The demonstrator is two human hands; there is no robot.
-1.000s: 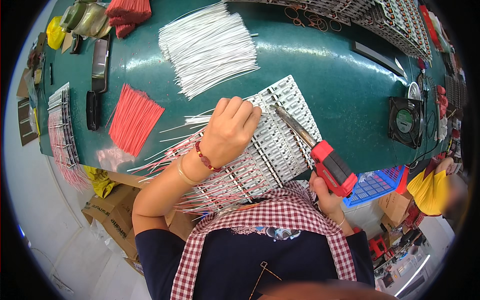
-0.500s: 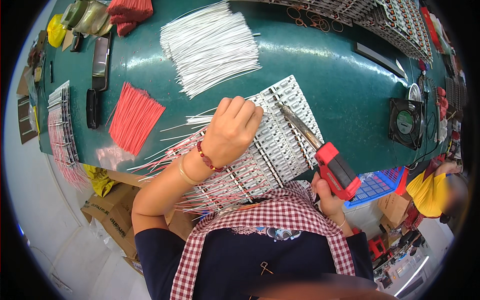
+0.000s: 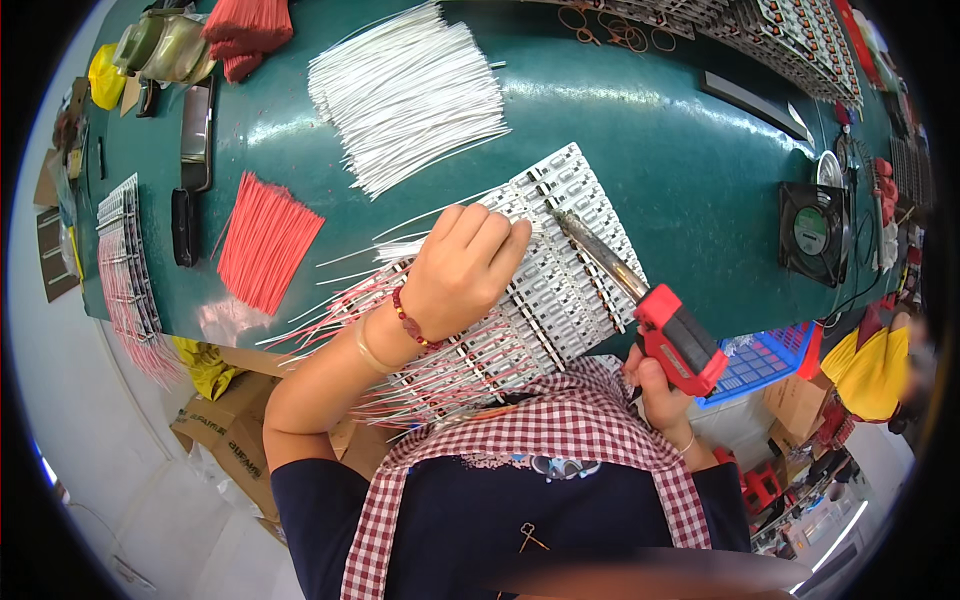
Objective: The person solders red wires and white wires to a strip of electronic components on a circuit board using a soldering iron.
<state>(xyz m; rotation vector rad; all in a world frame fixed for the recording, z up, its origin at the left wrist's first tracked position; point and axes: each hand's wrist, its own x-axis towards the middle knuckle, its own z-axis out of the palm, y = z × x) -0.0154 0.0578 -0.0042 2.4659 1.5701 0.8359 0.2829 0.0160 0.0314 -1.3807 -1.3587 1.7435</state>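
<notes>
My left hand (image 3: 465,265) is closed over a sheet of small circuit boards (image 3: 575,200), back of the hand up. Several white wires (image 3: 400,248) stick out from its left side; the fingertips are mostly hidden. Red and white wires (image 3: 440,385) trail from the lower left part of the sheet. My right hand (image 3: 662,395) grips a red and black soldering gun (image 3: 682,340) from below. Its metal tip points up and left over the boards, just right of my left fingers. Whether the tip touches a board I cannot tell.
On the green table (image 3: 640,130) lie a large pile of white wires (image 3: 410,100) and a red wire bundle (image 3: 268,240). A wired board strip (image 3: 130,270) is at the left edge. A black fan (image 3: 812,232) stands right, above a blue basket (image 3: 760,365). Stacked boards (image 3: 790,45) fill the far right.
The view has shifted slightly. My left fingers and the soldering gun tip stay close together over the boards, with only a small movement of the hands. Both grips look the same.
</notes>
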